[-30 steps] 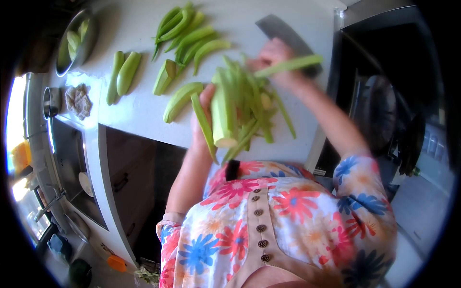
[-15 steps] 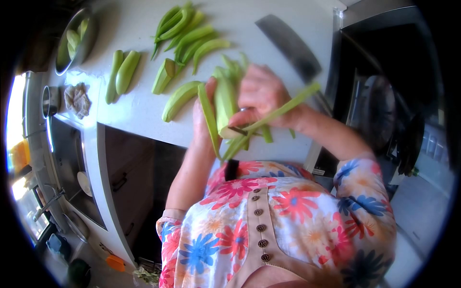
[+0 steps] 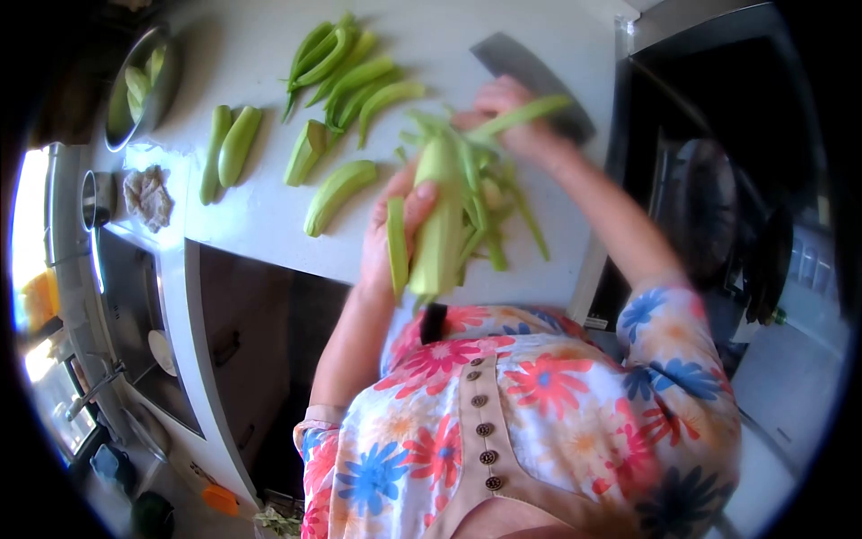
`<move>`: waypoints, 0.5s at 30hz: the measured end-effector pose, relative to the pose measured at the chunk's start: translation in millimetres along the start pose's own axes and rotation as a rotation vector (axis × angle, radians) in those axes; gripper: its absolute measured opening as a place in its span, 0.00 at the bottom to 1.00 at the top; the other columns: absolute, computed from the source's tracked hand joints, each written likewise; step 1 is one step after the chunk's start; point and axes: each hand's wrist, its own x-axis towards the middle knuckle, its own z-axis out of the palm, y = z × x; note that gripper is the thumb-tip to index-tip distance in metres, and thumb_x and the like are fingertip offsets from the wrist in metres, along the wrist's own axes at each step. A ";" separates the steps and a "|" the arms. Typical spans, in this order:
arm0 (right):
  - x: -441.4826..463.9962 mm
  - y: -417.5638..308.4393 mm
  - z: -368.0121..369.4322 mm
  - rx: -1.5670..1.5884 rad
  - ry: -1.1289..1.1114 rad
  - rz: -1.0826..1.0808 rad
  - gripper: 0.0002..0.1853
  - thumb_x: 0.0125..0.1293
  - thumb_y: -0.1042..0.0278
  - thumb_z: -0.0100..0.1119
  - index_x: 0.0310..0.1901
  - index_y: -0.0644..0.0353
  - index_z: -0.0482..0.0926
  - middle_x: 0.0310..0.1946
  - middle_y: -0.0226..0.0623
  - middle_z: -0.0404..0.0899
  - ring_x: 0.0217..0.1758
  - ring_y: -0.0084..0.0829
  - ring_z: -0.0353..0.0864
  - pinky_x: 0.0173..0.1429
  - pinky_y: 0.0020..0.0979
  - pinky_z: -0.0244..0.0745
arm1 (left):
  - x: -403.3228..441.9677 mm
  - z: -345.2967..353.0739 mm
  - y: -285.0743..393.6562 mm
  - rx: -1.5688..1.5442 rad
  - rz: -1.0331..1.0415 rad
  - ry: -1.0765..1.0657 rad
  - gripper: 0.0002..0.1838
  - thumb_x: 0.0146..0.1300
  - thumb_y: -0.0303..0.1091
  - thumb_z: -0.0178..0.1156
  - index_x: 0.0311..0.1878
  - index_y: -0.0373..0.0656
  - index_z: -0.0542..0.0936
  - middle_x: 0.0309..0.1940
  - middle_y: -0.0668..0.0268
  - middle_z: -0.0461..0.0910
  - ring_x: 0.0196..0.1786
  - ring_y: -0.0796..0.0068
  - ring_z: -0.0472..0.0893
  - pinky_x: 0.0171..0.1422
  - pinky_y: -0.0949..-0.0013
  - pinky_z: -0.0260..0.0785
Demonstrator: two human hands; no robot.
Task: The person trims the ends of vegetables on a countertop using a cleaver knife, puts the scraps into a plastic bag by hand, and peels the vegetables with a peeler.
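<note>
My left hand [image 3: 401, 214] is wrapped round a pale green peeled gourd [image 3: 438, 216], with a strip of peel lying over its fingers. Blurred by motion, my right hand [image 3: 510, 112] is closed beyond the gourd's far end, and a long green strip [image 3: 530, 112] crosses it; what its fingers grip is hidden. Under the right hand and wrist lies a wide dark cleaver blade [image 3: 530, 70] on the white counter [image 3: 233, 45]. Green peelings [image 3: 494, 211] are heaped to the right of the gourd.
Left of the gourd lie a curved green piece [image 3: 339, 196], a cut chunk [image 3: 306, 153], a pile of long green peppers [image 3: 328, 54] and two pale gourds [image 3: 237, 146]. A metal bowl [image 3: 115, 126] stands at the far left, near a crumpled cloth [image 3: 148, 198]. The stove [image 3: 718, 81] is at right.
My right hand has moved from the gourd's near end to beyond its far end, near the cleaver. The near end of the gourd has shifted slightly toward my body.
</note>
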 end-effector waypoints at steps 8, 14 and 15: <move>18.6 -43.7 -31.4 0.110 0.071 -0.068 0.23 0.48 0.50 0.69 0.12 0.58 0.71 0.13 0.30 0.64 0.22 0.31 0.63 0.29 0.33 0.62 | 19.1 -4.7 -3.7 0.090 0.152 -0.095 0.30 0.55 0.33 0.67 0.61 0.37 0.70 0.47 0.65 0.78 0.46 0.76 0.77 0.52 0.72 0.70; 17.9 -16.1 -23.2 0.102 0.007 -0.061 0.25 0.48 0.50 0.69 0.11 0.58 0.69 0.13 0.31 0.63 0.23 0.31 0.63 0.29 0.33 0.61 | 18.9 -5.5 4.4 0.754 0.372 -0.082 0.29 0.49 0.34 0.69 0.55 0.34 0.74 0.40 0.62 0.80 0.41 0.77 0.77 0.48 0.72 0.70; 17.4 -8.5 -22.1 0.045 0.004 -0.060 0.25 0.48 0.50 0.69 0.11 0.58 0.69 0.13 0.31 0.63 0.23 0.31 0.63 0.29 0.33 0.61 | 20.5 -5.1 3.8 0.798 0.578 -0.103 0.29 0.44 0.34 0.68 0.52 0.34 0.75 0.36 0.60 0.79 0.36 0.73 0.78 0.43 0.70 0.71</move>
